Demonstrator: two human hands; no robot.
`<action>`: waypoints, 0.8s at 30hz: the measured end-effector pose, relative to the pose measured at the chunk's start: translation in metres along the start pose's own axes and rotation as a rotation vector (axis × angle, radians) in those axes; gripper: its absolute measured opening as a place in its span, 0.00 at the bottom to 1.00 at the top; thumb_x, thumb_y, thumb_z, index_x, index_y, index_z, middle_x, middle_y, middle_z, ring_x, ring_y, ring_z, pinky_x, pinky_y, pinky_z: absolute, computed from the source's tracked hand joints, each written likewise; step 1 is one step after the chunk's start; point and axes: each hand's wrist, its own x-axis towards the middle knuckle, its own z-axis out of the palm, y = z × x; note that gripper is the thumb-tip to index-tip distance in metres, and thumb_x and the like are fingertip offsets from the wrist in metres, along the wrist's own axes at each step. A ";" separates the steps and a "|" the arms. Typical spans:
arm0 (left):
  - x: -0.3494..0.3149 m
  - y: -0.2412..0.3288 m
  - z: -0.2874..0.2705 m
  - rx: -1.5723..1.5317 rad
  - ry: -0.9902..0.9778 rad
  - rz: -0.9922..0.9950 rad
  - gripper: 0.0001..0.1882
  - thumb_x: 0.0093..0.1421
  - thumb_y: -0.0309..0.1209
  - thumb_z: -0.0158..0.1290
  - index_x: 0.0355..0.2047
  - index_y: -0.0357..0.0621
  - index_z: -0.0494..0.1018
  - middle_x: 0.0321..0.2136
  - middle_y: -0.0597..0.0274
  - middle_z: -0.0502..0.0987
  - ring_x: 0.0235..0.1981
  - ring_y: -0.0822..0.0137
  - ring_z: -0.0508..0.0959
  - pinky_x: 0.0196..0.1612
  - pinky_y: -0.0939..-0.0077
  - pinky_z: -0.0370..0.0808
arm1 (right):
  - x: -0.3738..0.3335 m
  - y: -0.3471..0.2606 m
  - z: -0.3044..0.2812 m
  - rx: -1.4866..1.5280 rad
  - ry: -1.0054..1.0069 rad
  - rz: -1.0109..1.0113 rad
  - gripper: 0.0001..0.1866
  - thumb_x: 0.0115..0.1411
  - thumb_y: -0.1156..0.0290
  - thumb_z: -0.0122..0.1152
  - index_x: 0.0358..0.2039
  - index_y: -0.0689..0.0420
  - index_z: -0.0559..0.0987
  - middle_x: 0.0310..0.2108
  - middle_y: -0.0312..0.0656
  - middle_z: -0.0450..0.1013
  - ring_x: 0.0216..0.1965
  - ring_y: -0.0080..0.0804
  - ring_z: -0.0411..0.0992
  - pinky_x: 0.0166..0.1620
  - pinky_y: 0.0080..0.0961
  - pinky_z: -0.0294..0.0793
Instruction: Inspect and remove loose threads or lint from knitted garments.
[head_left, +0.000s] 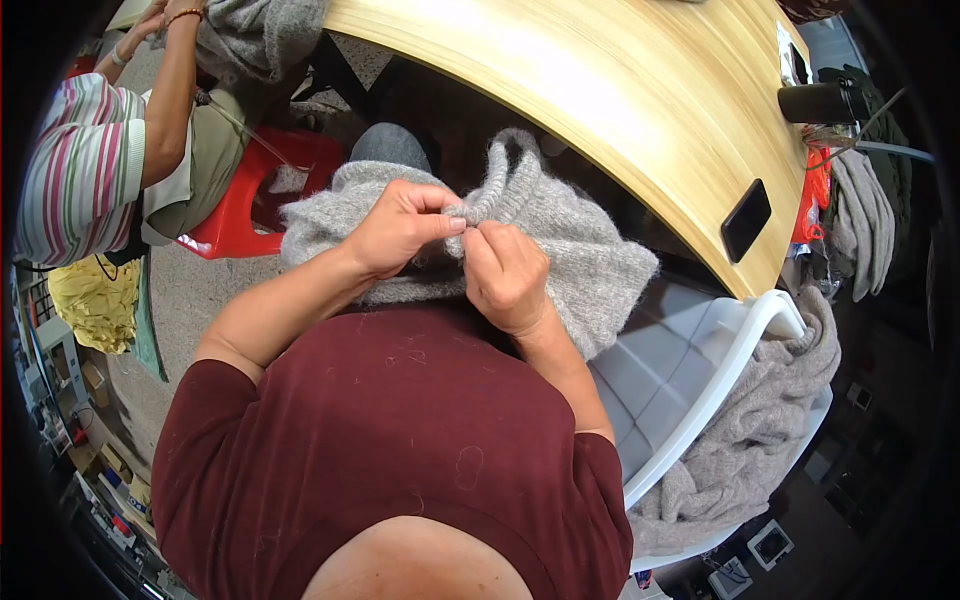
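A light grey knitted garment (pixel 590 260) lies spread over my lap, its ribbed edge raised in a loop between my knees. My left hand (pixel 405 228) pinches the ribbed edge between thumb and forefinger. Right beside it, my right hand (pixel 506 272) is closed on the same edge, fingers curled inward. The fingertips of both hands nearly meet. Whether a needle or thread is between them is too small to tell.
A wooden table (pixel 600 80) curves ahead, bearing a black phone (pixel 746 220) and a dark cylinder (pixel 822 102). At right stand white plastic bins (pixel 700 400), one holding grey knitwear (pixel 750 450). Left, a co-worker in a striped shirt (pixel 85 170) handles grey knitwear near a red stool (pixel 262 195).
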 end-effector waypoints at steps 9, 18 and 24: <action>-0.012 0.006 0.007 0.459 0.096 0.067 0.08 0.46 0.17 0.49 0.28 0.34 0.74 0.22 0.68 0.73 0.24 0.82 0.69 0.27 0.87 0.66 | 0.007 0.009 -0.003 0.482 -0.190 0.353 0.11 0.38 0.87 0.49 0.25 0.63 0.73 0.36 0.48 0.72 0.28 0.35 0.71 0.30 0.23 0.69; -0.012 -0.001 0.002 0.501 0.118 0.109 0.09 0.45 0.16 0.46 0.28 0.33 0.74 0.24 0.64 0.75 0.26 0.78 0.72 0.30 0.84 0.69 | 0.002 0.014 0.001 0.726 -0.246 0.696 0.11 0.40 0.86 0.48 0.27 0.63 0.73 0.25 0.41 0.70 0.24 0.23 0.67 0.27 0.20 0.66; -0.012 -0.005 0.007 0.831 0.175 0.452 0.12 0.42 0.13 0.45 0.27 0.35 0.74 0.25 0.59 0.75 0.26 0.68 0.75 0.32 0.80 0.71 | -0.001 0.012 0.010 0.465 -0.275 0.535 0.08 0.42 0.82 0.49 0.26 0.62 0.71 0.22 0.43 0.68 0.22 0.33 0.69 0.26 0.25 0.67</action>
